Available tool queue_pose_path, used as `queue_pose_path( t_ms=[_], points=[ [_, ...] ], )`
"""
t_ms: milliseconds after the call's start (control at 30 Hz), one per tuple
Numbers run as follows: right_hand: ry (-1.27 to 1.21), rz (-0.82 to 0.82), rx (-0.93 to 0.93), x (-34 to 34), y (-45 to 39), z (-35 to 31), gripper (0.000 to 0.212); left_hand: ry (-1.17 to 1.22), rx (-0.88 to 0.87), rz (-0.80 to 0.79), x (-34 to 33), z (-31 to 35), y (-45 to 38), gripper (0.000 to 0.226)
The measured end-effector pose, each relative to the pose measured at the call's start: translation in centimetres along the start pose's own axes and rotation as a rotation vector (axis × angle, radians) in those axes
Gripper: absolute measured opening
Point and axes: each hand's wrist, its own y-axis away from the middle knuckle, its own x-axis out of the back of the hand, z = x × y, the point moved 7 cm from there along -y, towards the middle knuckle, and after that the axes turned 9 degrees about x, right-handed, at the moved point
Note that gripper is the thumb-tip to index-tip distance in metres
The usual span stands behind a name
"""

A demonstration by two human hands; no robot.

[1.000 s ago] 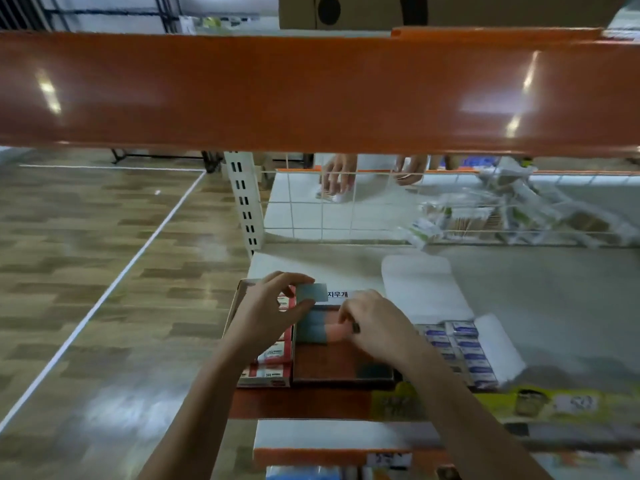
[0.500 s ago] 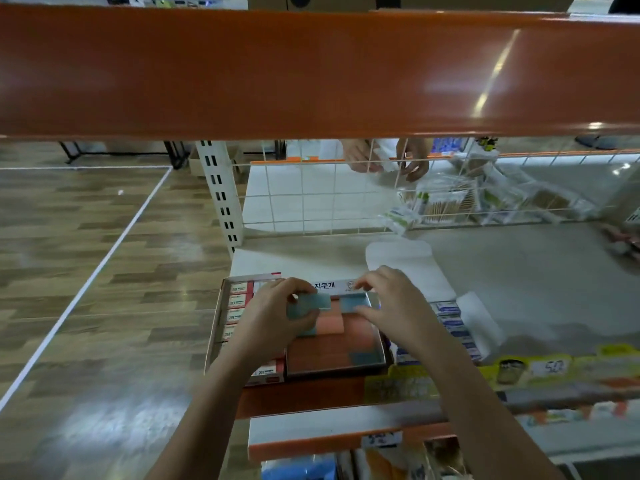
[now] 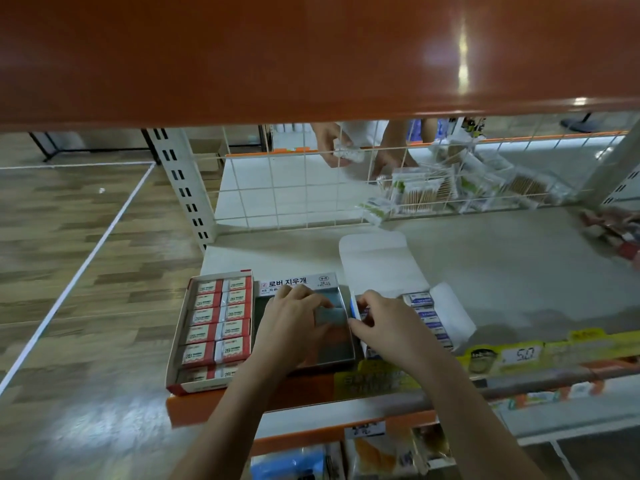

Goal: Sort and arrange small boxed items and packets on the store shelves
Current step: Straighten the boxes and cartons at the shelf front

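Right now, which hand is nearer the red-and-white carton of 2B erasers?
Left. The left hand rests in the dark middle tray, right beside the red-and-white carton of 2B erasers; the right hand is farther off, beyond the tray.

head view, looking down, near shelf (image 3: 485, 258)

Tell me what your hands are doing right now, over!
Left hand grips a grey eraser over the middle box. Right hand pinches an eraser at the blue-label box. Nothing in the way.
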Motion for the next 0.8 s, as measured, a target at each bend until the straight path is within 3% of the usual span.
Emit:
queue_pose_path(
  t_ms=[200, 800],
  points=[
    [0.009, -0.013, 0.007, -0.1, -0.2, 0.0, 0.029, 0.001, 0.016, 0.072, 0.6, 0.4, 0.6, 0.038],
    [-0.006, -0.049, 0.017, -0.3, -0.3, 0.6, 0.021, -0.049, 0.047, 0.097, 2.7, -0.6, -1.9, 0.024]
  ],
)
